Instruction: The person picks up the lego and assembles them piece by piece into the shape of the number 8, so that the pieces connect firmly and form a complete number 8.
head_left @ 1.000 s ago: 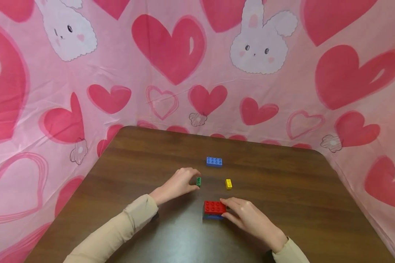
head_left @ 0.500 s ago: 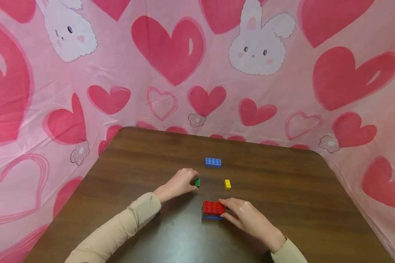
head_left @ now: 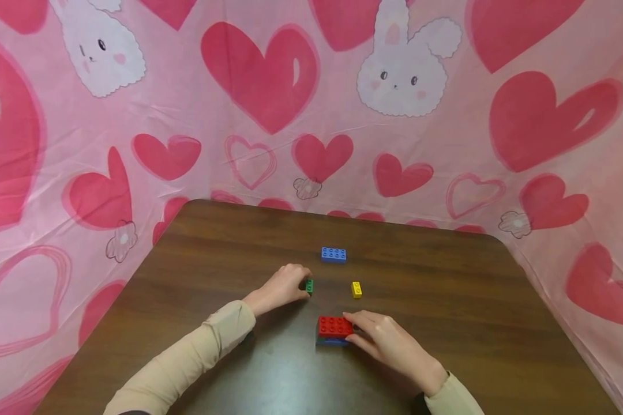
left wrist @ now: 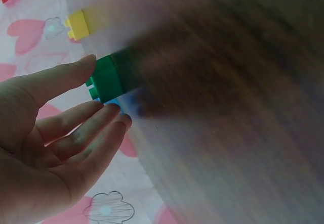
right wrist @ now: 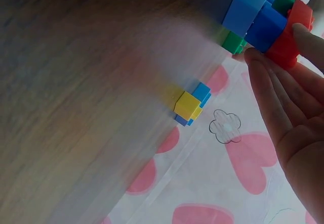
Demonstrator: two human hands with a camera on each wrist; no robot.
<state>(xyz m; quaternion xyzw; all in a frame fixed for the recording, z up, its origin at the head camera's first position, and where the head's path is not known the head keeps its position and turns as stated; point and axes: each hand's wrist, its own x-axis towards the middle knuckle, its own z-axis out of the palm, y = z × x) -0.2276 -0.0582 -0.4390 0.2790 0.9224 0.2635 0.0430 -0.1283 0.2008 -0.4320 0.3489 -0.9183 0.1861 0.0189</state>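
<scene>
A brown wood-grain surface (head_left: 436, 276) with rounded far corners is filling the lower part of the head view, and a pink cloth (head_left: 363, 138) printed with hearts and rabbits is hanging behind its far edge and along its sides. Both forearms, in beige sleeves (head_left: 207, 340), are slanting inward from the near side, the left one extending farther toward the far edge. The left hand (head_left: 282, 284) is pinching a small green brick (head_left: 309, 286) between thumb and fingers, around the middle of the surface. The right hand (head_left: 389, 340) is gripping the right end of a red brick (head_left: 334, 327), thumb on one side and fingers on the other; that brick is topping a stack with blue and green bricks underneath, nearer the near edge than the green one. A yellow brick (head_left: 356, 290) is lying between the hands and the right edge's far corner, and a blue brick (head_left: 333, 255) is sitting closest to the far edge.
</scene>
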